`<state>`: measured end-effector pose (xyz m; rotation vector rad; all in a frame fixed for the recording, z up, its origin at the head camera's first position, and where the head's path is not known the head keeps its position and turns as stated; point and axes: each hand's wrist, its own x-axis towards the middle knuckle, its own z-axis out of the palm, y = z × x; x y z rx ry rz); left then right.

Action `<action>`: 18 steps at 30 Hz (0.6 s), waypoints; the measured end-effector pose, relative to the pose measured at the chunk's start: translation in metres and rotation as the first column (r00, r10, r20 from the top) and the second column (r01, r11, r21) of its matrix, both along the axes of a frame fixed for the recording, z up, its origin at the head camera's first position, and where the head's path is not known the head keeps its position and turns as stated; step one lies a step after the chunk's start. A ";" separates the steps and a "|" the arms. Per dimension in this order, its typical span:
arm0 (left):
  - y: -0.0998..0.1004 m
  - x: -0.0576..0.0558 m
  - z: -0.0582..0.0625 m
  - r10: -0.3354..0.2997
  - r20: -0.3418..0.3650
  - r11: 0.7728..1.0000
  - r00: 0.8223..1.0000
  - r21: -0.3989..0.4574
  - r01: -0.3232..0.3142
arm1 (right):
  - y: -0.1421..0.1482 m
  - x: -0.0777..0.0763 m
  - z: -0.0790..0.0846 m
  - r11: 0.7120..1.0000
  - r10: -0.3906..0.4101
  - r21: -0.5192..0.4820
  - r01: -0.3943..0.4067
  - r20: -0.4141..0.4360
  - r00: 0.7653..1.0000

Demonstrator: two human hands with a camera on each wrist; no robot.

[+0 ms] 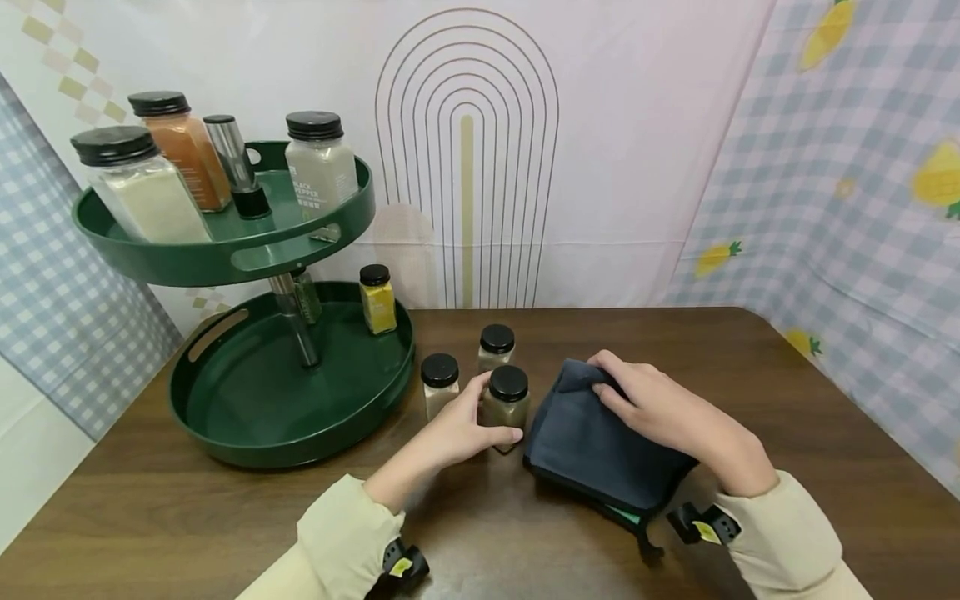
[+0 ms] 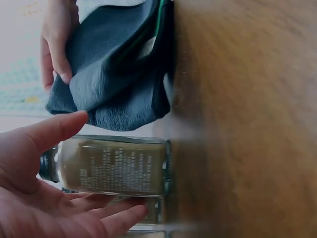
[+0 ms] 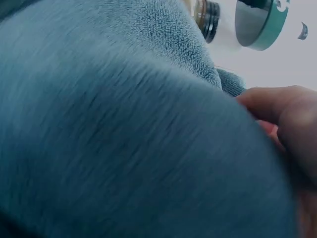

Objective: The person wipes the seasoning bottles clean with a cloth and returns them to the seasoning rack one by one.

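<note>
Crowding left hand (image 1: 457,429), spread round 1 jar (image 1: 507,404): 2 other jars (image 1: 439,385) (image 1: 497,343); right hand (image 1: 651,402) pinches cloth (image 1: 600,454).

the head view looks forward and down over the table (image 1: 495,533) and stand (image 1: 255,408). the left wrist view, turned sideways, faces the jar (image 2: 114,171) up close; the right wrist view sits almost against the cloth (image 3: 124,129), which all three share.

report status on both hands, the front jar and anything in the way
Left hand: thumb and fingers either side of front jar. Right hand: gripping dark cloth. Front jar: upright on table. In the way, perhaps: two more jars close by.
</note>
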<state>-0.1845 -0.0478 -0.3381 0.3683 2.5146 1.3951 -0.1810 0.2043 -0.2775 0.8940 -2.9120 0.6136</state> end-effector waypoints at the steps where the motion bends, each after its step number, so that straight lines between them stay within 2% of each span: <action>1: 0.000 -0.001 -0.001 0.009 0.000 1.000 1.000 0.015 -0.009 | -0.001 -0.001 -0.002 1.000 0.000 -0.007 0.000 -0.003 1.000; 5: 0.000 -0.001 -0.005 0.010 -0.009 0.999 1.000 0.039 -0.010 | -0.002 -0.003 -0.005 0.999 -0.046 -0.006 0.047 0.040 0.998; 9: 0.000 -0.002 -0.007 -0.013 -0.008 0.998 1.000 0.057 0.014 | -0.004 -0.002 -0.004 0.992 -0.120 0.051 0.115 0.104 0.987; 11: -0.001 -0.002 -0.007 -0.023 -0.006 0.997 1.000 0.075 0.024 | -0.005 -0.002 -0.003 0.989 -0.139 0.074 0.131 0.109 0.984; 14: -0.002 -0.003 -0.007 -0.033 -0.010 0.995 0.999 0.091 0.033 | -0.006 -0.002 -0.001 0.987 -0.146 0.086 0.138 0.100 0.984; 18: -0.004 -0.004 -0.008 -0.045 -0.016 0.995 0.999 0.090 0.046 | -0.006 -0.002 -0.002 0.993 -0.106 0.062 0.100 0.110 0.988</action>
